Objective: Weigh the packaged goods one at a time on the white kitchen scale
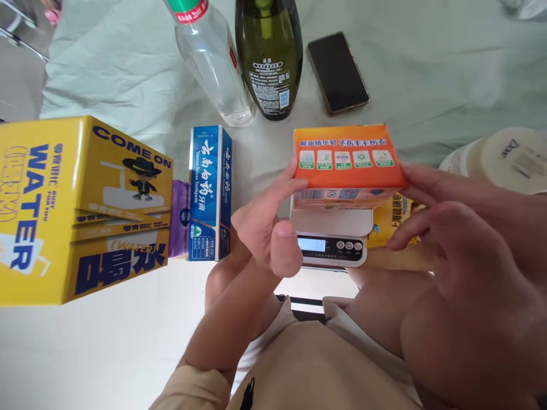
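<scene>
On the pale-green cloth (410, 74), L hand (267, 225) & R hand (465, 228) held the orange coconut-oil soap box (348, 156) betw. them by its ends, prob. for steadiness, over the digital scale (331, 245) (contact w/ it unclear).

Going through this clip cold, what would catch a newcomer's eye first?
Probably the big yellow box at the left edge, with WATER in bold dark letters. Next, the bright orange box right of centre, between the left hand and right hand, over a white scale. The dark green bottle stands out at the top.
</scene>
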`<state>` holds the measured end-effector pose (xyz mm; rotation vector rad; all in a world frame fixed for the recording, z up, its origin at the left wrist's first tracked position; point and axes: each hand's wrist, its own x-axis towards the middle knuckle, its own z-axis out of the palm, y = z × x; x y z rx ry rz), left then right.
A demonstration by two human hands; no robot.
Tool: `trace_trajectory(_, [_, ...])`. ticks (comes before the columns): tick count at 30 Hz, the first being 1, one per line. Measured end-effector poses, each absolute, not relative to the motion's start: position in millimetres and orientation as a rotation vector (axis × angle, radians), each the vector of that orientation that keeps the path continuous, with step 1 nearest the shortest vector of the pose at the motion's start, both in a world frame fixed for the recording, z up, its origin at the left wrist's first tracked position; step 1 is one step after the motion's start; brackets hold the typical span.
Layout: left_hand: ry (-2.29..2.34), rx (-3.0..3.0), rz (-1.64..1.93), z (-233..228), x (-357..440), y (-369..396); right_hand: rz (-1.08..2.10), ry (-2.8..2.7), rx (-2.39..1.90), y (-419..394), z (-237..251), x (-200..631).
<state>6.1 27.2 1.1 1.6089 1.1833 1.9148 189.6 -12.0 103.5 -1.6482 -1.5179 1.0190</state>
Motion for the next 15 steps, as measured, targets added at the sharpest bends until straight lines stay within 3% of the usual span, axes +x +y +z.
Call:
trace_trajectory(7, [1.119,1.618,2.040,-2.1,0.9,37.1,0.679,-1.559,-1.818,1.8,88.4,205.4])
trace_trajectory(15, [1.149,1.368,1.798,-11.0,-7.6,54.0,0.576,-1.334,-1.621,28.1,47.2,214.6])
